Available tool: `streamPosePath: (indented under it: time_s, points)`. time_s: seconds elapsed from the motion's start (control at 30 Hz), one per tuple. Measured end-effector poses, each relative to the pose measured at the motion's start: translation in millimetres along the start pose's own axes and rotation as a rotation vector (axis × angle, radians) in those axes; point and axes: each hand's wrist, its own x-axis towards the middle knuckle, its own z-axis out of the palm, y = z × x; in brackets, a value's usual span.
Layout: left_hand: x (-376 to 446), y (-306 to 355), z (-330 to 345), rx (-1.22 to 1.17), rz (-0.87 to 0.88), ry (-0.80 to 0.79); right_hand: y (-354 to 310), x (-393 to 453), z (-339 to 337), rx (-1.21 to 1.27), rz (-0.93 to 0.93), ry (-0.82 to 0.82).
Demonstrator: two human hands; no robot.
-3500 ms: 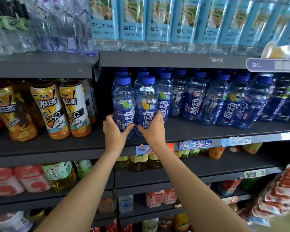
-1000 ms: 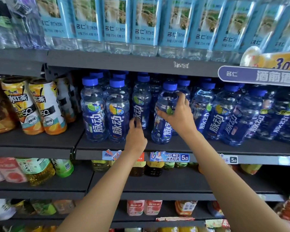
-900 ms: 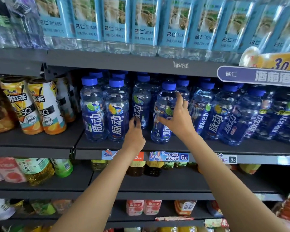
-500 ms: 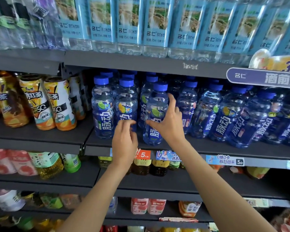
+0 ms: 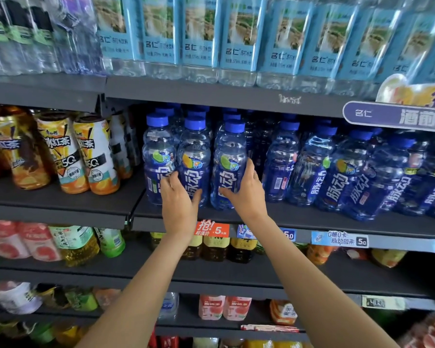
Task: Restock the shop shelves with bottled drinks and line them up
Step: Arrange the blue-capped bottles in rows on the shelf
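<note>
Three blue-capped bottles are standing upright at the front edge of the dark shelf (image 5: 299, 217), near its left end. The right hand (image 5: 246, 194) is wrapping around the third bottle (image 5: 229, 167), thumb in front, fingers on its right side. The left hand (image 5: 178, 197) is lying with fingers loosely spread against the second bottle (image 5: 195, 156) and the leftmost bottle (image 5: 158, 151), seemingly not gripping either. More blue bottles (image 5: 349, 172) are crowding the shelf rightward, several leaning.

Your blue bottles (image 5: 230, 167) are clear glossy plastic with smooth caps; the shelf (image 5: 312, 218) under them looks matt dark metal.
</note>
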Motion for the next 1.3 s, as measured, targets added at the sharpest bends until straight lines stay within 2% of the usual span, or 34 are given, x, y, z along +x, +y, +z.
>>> streamPosePath:
  time_s: [0.1, 0.13, 0.2, 0.27, 0.33, 0.4, 0.6, 0.73, 0.97, 1.13, 1.3]
  points:
    - [-5, 1, 4, -0.075, -0.008, 0.087, 5, 0, -6, 0.089, -0.034, -0.035]
    - [-9, 3, 5, -0.108, 0.032, 0.140, 8, -1, -12, 0.131, -0.034, 0.000]
    - [-19, 10, 10, -0.128, 0.195, 0.177, 19, -2, -30, 0.188, 0.024, 0.196]
    - [-25, 18, 18, -0.079, 0.329, 0.103, 33, -1, -45, 0.140, 0.176, 0.337]
    - [-25, 24, 28, -0.025, 0.320, -0.006, 46, 2, -50, 0.010, 0.314, 0.264]
    - [-23, 29, 34, 0.006, 0.260, -0.073, 52, 6, -45, -0.045, 0.364, 0.164]
    - [-16, 27, 38, 0.100, 0.217, -0.068, 63, 27, -29, 0.010, 0.339, 0.118]
    - [-15, 19, 45, 0.119, 0.274, -0.012, 65, 45, -15, 0.044, 0.280, 0.068]
    - [-13, 14, 47, 0.072, 0.298, 0.028, 45, 64, 15, 0.067, 0.409, 0.167]
    - [-12, 14, 47, 0.081, 0.330, 0.071, 43, 65, 21, -0.021, 0.388, 0.233]
    - [-14, 12, 48, 0.104, 0.353, 0.095, 49, 66, 15, -0.070, 0.323, 0.207]
